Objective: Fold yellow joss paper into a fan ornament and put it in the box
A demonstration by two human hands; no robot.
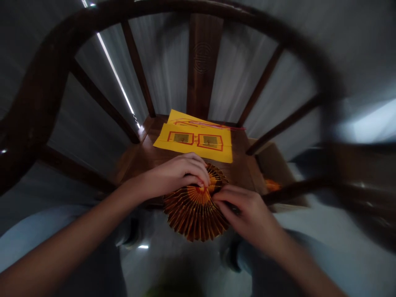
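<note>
A round pleated paper rosette (198,218), dark gold with an orange-red middle, is held over the front edge of the wooden chair seat (145,159). My left hand (188,171) is closed at its centre, the fingertips pinching the folds near a bit of red. At the rosette's right side, my right hand (241,202) pinches the pleats between thumb and forefinger. Behind it lie yellow paper sheets (194,152) printed with two red-framed, gold-coloured squares. Thin red strips (204,123) rest across the sheets' far part. The left hand hides some of the rosette's upper left.
The chair's curved dark rail (173,6) and its spindles (139,70) surround the seat at the back and sides. A cardboard box (272,165) with something orange inside stands to the right. My legs (83,247) are below, on both sides.
</note>
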